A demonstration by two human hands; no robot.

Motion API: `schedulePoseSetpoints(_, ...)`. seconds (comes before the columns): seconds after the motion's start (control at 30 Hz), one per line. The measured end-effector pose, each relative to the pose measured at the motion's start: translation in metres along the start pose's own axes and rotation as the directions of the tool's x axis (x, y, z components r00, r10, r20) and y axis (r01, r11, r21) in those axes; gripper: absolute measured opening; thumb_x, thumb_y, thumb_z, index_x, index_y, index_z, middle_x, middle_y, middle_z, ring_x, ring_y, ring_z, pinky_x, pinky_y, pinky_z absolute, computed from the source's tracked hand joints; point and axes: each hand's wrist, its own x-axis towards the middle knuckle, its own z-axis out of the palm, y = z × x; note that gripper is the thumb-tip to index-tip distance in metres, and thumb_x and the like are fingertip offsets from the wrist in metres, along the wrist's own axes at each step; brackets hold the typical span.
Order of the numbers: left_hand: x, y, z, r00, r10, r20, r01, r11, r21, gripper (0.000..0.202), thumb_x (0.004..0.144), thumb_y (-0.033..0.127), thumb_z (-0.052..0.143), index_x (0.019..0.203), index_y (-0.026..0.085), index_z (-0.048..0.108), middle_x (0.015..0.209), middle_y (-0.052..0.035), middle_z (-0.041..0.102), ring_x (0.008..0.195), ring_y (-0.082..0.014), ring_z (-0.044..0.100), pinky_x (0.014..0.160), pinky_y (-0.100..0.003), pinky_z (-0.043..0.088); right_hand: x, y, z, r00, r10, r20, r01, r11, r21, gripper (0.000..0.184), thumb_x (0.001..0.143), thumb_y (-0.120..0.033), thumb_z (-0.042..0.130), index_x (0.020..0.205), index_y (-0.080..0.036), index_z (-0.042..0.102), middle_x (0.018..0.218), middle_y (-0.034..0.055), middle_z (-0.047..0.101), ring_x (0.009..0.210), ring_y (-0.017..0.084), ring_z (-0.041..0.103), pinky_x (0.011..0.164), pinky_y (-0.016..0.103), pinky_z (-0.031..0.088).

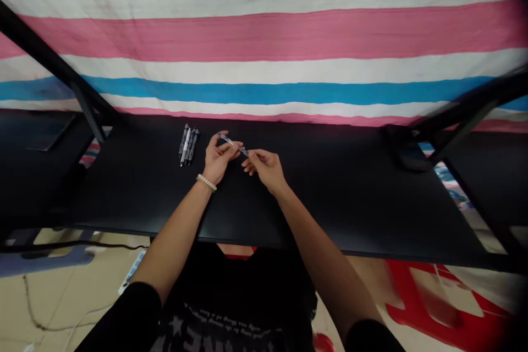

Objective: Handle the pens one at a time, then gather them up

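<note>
A slim pen (231, 142) with a clear barrel and dark end is held between my two hands above the black table. My left hand (216, 160), with a beaded bracelet (206, 182) at the wrist, pinches its barrel. The fingers of my right hand (266, 168) close on the dark lower right end. The pen slants from upper left down to the right. Left of my left hand, several pens (188, 146) lie side by side on the table, mostly dark, with one whiter. Small details at my fingertips are too tiny to make out.
The black table (350, 198) runs across the view, with dark metal frame legs (58, 60) at left and right. Behind it hangs a striped cloth (264, 38). A red plastic stool (445, 308) stands on the floor at lower right; cables and a power strip (132, 270) lie at lower left.
</note>
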Motion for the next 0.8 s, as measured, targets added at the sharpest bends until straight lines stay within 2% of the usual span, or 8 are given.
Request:
schedulePoseSetpoints(0.13, 0.001, -0.002, 0.001, 1.000, -0.016, -0.007, 0.016, 1.000, 0.007, 0.048, 0.073, 0.043, 0.085, 0.104, 0.021, 0.057, 0.090, -0.0057, 0.077, 0.084, -0.0185, 0.076, 0.078, -0.031, 0.060, -0.002, 0.011, 0.006, 0.994, -0.058, -0.093, 0.057, 0.998, -0.007, 0.045, 0.082, -0.063, 0.068, 0.073, -0.019, 0.071, 0.057, -0.0005, 0.061, 0.043, 0.010, 0.053, 0.039, 0.023, 0.042)
schedulePoseSetpoints(0.23, 0.000, -0.004, 0.002, 0.997, -0.022, -0.072, 0.022, 1.000, 0.003, 0.045, 0.071, 0.043, 0.086, 0.097, 0.020, 0.058, 0.087, -0.0048, 0.077, 0.081, -0.0177, 0.076, 0.077, -0.031, 0.061, -0.005, 0.014, 0.009, 0.976, -0.138, -0.167, 0.119, 0.985, -0.121, 0.034, 0.086, -0.054, 0.066, 0.087, -0.022, 0.078, 0.062, -0.0008, 0.063, 0.046, 0.011, 0.055, 0.044, 0.025, 0.047)
schedulePoseSetpoints(0.37, 0.000, -0.004, 0.002, 0.993, -0.038, -0.112, 0.034, 0.999, -0.034, 0.043, 0.068, 0.040, 0.089, 0.092, 0.019, 0.060, 0.084, -0.0039, 0.077, 0.080, -0.0163, 0.075, 0.078, -0.030, 0.060, -0.008, 0.012, 0.010, 0.928, -0.319, -0.190, 0.267, 0.929, -0.255, 0.021, 0.084, -0.040, 0.072, 0.099, -0.027, 0.079, 0.097, 0.0044, 0.073, 0.083, 0.017, 0.070, 0.072, 0.033, 0.059)
schedulePoseSetpoints(0.43, 0.000, -0.003, 0.002, 0.993, -0.035, -0.113, 0.028, 0.997, -0.065, 0.042, 0.068, 0.038, 0.089, 0.091, 0.019, 0.059, 0.084, -0.0034, 0.077, 0.081, -0.0160, 0.075, 0.079, -0.030, 0.060, -0.008, 0.011, 0.010, 0.941, -0.286, -0.181, 0.250, 0.948, -0.198, 0.026, 0.083, -0.042, 0.073, 0.105, -0.027, 0.076, 0.104, 0.0062, 0.072, 0.088, 0.019, 0.070, 0.074, 0.034, 0.060)
schedulePoseSetpoints(0.53, 0.000, -0.001, 0.001, 0.994, -0.042, -0.103, 0.035, 0.997, -0.065, 0.040, 0.070, 0.037, 0.088, 0.092, 0.020, 0.059, 0.086, -0.0030, 0.077, 0.081, -0.0155, 0.075, 0.079, -0.030, 0.060, -0.007, 0.011, 0.011, 0.965, -0.186, -0.185, 0.168, 0.980, -0.109, 0.028, 0.087, -0.047, 0.069, 0.100, -0.024, 0.076, 0.087, 0.0054, 0.071, 0.072, 0.016, 0.069, 0.065, 0.033, 0.059)
schedulePoseSetpoints(0.63, 0.000, -0.001, 0.001, 0.995, -0.048, -0.092, 0.043, 0.998, -0.053, 0.040, 0.071, 0.037, 0.087, 0.093, 0.021, 0.058, 0.088, -0.0031, 0.077, 0.083, -0.0159, 0.075, 0.081, -0.032, 0.060, -0.005, 0.013, 0.010, 0.943, -0.257, -0.210, 0.238, 0.965, -0.114, 0.026, 0.079, -0.045, 0.077, 0.094, -0.024, 0.077, 0.101, 0.0069, 0.071, 0.088, 0.018, 0.070, 0.076, 0.033, 0.060)
schedulePoseSetpoints(0.7, 0.000, -0.002, 0.001, 0.995, -0.048, -0.085, 0.044, 0.998, -0.047, 0.039, 0.072, 0.038, 0.086, 0.094, 0.021, 0.058, 0.089, -0.0032, 0.077, 0.084, -0.0161, 0.075, 0.082, -0.032, 0.060, -0.004, 0.015, 0.008, 0.953, -0.222, -0.207, 0.210, 0.975, -0.077, 0.030, 0.080, -0.047, 0.076, 0.098, -0.024, 0.075, 0.096, 0.0062, 0.071, 0.084, 0.018, 0.070, 0.074, 0.034, 0.061)
schedulePoseSetpoints(0.8, 0.000, -0.002, 0.000, 0.996, -0.050, -0.080, 0.048, 0.998, -0.032, 0.039, 0.073, 0.038, 0.085, 0.095, 0.021, 0.058, 0.089, -0.0030, 0.077, 0.084, -0.0163, 0.075, 0.080, -0.032, 0.060, -0.002, 0.018, 0.007, 0.957, -0.205, -0.207, 0.192, 0.978, -0.083, 0.028, 0.080, -0.051, 0.074, 0.088, -0.024, 0.074, 0.091, 0.0053, 0.071, 0.080, 0.018, 0.070, 0.073, 0.034, 0.061)
